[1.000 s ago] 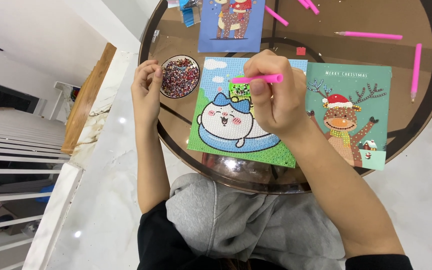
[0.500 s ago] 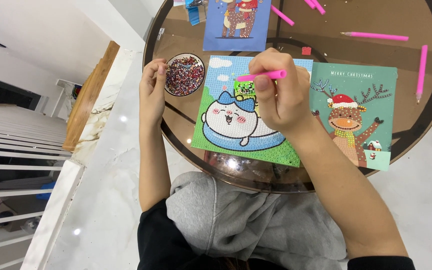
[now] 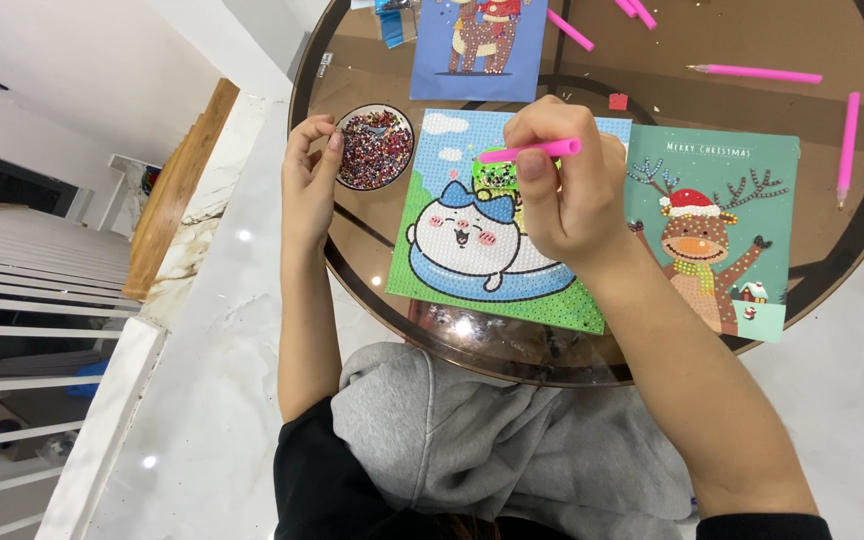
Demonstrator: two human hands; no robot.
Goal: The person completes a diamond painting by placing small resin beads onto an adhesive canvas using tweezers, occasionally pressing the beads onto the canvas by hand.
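- My right hand (image 3: 567, 190) gripped the pink pen (image 3: 530, 151) in closed fingers, over the cat canvas (image 3: 472, 270) on the surface (image 3: 672, 40).
- My left hand (image 3: 308, 180) pinched its fingers together beside the bead dish (image 3: 376, 148), left of the canvas.

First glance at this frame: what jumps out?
The right hand grips a pink pen over the cat canvas at the middle of the round glass table. The left hand rests by a bowl of beads at its left edge; a reindeer card lies right of the canvas.
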